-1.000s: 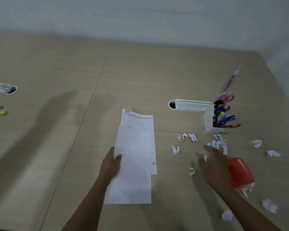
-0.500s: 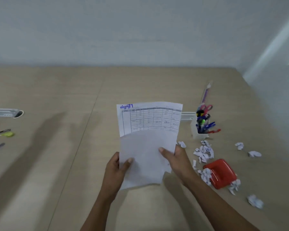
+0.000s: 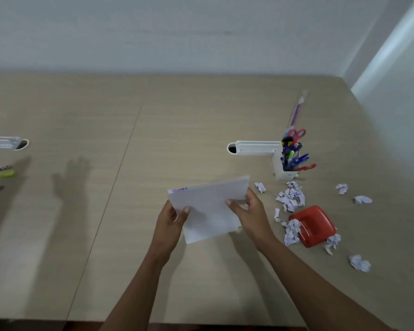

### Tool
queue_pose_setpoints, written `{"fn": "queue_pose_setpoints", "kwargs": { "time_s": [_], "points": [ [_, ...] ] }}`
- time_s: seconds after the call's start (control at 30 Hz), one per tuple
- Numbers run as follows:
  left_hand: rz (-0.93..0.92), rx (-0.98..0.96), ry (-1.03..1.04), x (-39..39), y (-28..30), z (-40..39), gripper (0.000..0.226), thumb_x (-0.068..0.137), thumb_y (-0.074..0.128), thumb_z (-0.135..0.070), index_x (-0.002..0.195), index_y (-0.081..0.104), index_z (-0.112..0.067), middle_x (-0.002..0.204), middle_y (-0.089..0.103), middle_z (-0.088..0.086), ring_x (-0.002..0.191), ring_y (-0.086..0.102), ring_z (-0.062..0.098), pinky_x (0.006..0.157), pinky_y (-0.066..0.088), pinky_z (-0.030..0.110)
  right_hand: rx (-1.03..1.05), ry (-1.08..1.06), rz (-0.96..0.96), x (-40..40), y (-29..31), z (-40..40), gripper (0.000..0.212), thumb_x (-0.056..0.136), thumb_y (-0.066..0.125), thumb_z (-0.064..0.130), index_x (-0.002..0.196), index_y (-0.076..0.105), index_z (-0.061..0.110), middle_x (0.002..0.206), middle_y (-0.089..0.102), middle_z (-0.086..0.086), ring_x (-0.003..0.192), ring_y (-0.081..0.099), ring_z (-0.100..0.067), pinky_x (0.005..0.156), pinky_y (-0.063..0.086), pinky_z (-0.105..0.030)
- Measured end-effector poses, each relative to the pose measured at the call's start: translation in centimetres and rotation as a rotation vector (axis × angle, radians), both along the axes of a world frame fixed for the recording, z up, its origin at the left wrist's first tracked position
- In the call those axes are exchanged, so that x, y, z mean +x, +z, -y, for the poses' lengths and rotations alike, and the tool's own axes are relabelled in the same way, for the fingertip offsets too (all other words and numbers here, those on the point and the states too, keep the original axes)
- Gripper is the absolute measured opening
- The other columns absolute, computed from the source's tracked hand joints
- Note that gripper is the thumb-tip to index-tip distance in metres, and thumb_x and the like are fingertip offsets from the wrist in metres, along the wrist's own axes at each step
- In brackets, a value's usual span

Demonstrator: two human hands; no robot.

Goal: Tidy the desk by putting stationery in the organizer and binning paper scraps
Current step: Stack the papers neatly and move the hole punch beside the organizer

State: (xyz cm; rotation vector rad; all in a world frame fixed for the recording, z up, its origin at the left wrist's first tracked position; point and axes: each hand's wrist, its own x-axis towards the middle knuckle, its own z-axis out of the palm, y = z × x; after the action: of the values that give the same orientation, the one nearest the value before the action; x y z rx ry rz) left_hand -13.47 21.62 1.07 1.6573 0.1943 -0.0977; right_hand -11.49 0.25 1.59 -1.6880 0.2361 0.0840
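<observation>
From my feed I see only two arms and their hands. The left hand (image 3: 171, 217) and right hand (image 3: 251, 216) are bare, and so are both wrists. The left forearm (image 3: 141, 283) and the right forearm (image 3: 308, 283) are slim and bare all the way down to the bottom edge of my picture, so no cloth shows on either. The left thumbnail (image 3: 187, 209) is short and pale, and the right thumbnail (image 3: 228, 201) looks the same. Finer detail on the fingers is too soft for me to make out.

Tan desk (image 3: 201, 120) w/ white organizer (image 3: 286, 169), red punch (image 3: 313, 225), paper scraps (image 3: 290, 197), highlighter (image 3: 7, 173).
</observation>
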Motion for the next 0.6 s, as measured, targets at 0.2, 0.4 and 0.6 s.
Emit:
{"fn": "queue_pose_setpoints", "kwargs": {
  "time_s": [0.2,0.4,0.6],
  "points": [
    [0.001,0.043,0.086,0.2,0.2,0.5,0.019,0.105,0.048,-0.03,0.114,0.064,-0.026,0.107,0.071,-0.013,0.102,0.066,0.008,0.08,0.054,0.023,-0.113,-0.006,-0.006,0.1,0.0,-0.3,0.021,0.103,0.048,0.023,0.115,0.065,0.028,0.112,0.072,0.009,0.106,0.067,-0.012,0.097,0.053,-0.044],
    [-0.056,0.165,0.017,-0.7,-1.6,0.9,0.022,0.106,0.043,-0.034,0.12,0.06,-0.036,0.117,0.068,-0.016,0.111,0.063,0.008,0.095,0.053,0.042,-0.217,-0.019,-0.056,-1.1,-1.4,-0.5,0.025,0.102,0.049,0.029,0.117,0.062,0.014,0.11,0.072,0.0,0.105,0.067,-0.019,0.094,0.054,-0.046],
    [-0.087,0.274,0.064,-0.3,-1.9,0.9,0.023,0.106,0.039,-0.03,0.106,0.061,-0.023,0.103,0.068,-0.009,0.099,0.064,0.016,0.08,0.049,0.035,-0.298,-0.001,-0.084,-1.0,-2.1,-0.8,0.032,0.106,0.038,0.027,0.111,0.057,0.003,0.104,0.067,-0.017,0.097,0.062,-0.032,0.088,0.05,-0.044]
  ]
}}
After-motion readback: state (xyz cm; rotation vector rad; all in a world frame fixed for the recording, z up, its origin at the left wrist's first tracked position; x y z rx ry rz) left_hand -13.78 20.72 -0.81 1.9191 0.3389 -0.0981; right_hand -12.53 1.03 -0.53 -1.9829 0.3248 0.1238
